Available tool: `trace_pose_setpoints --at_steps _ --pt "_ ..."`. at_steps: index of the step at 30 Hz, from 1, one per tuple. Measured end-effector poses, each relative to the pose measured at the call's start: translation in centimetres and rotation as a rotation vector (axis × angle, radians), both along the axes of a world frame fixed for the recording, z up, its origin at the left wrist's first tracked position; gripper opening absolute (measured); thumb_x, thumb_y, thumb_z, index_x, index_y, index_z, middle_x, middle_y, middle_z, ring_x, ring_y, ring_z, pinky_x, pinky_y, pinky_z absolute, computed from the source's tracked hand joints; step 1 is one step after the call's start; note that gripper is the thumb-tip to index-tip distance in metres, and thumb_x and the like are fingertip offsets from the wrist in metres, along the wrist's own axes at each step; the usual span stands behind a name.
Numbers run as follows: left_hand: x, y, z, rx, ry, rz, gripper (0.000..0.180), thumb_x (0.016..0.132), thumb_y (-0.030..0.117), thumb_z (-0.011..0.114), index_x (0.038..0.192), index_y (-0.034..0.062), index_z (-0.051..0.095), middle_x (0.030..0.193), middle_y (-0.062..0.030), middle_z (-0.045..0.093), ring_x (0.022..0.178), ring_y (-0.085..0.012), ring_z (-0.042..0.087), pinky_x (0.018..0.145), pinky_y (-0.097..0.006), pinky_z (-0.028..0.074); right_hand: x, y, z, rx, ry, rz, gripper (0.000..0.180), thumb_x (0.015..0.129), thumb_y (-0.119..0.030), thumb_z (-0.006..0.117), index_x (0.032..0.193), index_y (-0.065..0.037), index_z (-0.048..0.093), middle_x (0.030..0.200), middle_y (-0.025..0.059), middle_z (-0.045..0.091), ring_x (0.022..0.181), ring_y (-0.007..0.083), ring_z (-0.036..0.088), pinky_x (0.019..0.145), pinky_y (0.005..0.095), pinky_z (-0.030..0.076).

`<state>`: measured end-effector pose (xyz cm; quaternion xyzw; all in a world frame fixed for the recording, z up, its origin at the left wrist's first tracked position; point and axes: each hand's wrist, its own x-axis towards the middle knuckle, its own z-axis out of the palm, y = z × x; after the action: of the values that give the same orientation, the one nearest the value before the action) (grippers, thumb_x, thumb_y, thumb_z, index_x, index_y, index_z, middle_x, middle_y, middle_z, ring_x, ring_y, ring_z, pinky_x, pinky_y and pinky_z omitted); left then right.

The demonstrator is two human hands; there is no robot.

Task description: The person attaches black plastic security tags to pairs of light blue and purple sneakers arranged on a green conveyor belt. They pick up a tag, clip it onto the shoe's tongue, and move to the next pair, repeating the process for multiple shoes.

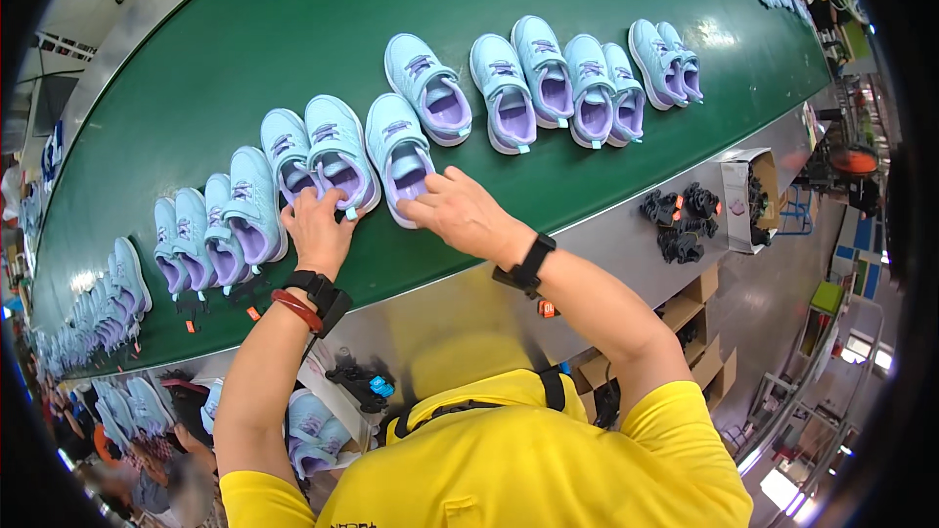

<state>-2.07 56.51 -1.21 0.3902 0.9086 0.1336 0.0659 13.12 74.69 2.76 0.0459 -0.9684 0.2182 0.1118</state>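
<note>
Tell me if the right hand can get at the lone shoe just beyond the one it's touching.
Probably yes. The right hand rests on a light blue shoe, and the lone shoe lies just beyond on the green belt, nothing between them.

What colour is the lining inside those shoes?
Lilac purple inside the light blue shoes, clearest in the head view.

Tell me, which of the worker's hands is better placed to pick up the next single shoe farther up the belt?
The right hand, probably. It rests on the heel of a light blue shoe, and the lone shoe lies just beyond it. The left hand is busy at another shoe farther left.
</note>
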Motion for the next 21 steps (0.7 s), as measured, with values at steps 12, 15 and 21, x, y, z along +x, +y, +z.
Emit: trace_pose_setpoints --at_steps 12,15,21 --pt "1.3 4.6 -0.1 -0.059 0.05 0.014 0.034 0.07 0.029 0.079 0.099 0.0158 0.066 0.097 -0.0081 0.056 0.095 -0.0276 0.055 0.089 -0.049 0.035 -0.9 5.7 4.3 -0.019 0.155 -0.104 0.026 0.073 -0.005 0.062 0.099 -0.008 0.062 0.074 0.0027 0.056 0.074 0.0214 0.051 0.066 0.0341 0.042" --pt "0.9 3.6 0.1 -0.025 0.059 0.017 0.035 0.069 0.031 0.079 0.096 0.0137 0.065 0.091 -0.0071 0.057 0.091 -0.0273 0.056 0.084 -0.046 0.036 -0.7 3.6 2.6 -0.062 0.215 -0.042 0.027 0.072 -0.006 0.06 0.099 -0.008 0.062 0.075 0.0029 0.055 0.076 0.022 0.051 0.07 0.0347 0.045" --pt "0.7 0.5 -0.5 -0.06 0.111 0.021 0.034 0.067 0.029 0.081 0.093 0.0132 0.064 0.087 -0.0057 0.054 0.087 -0.0263 0.055 0.085 -0.042 0.037 -1.8 2.7 -3.1 -0.106 0.007 -0.093 0.032 0.073 -0.009 0.065 0.104 -0.01 0.059 0.093 0.0051 0.059 0.086 0.026 0.052 0.075 0.0354 0.045"
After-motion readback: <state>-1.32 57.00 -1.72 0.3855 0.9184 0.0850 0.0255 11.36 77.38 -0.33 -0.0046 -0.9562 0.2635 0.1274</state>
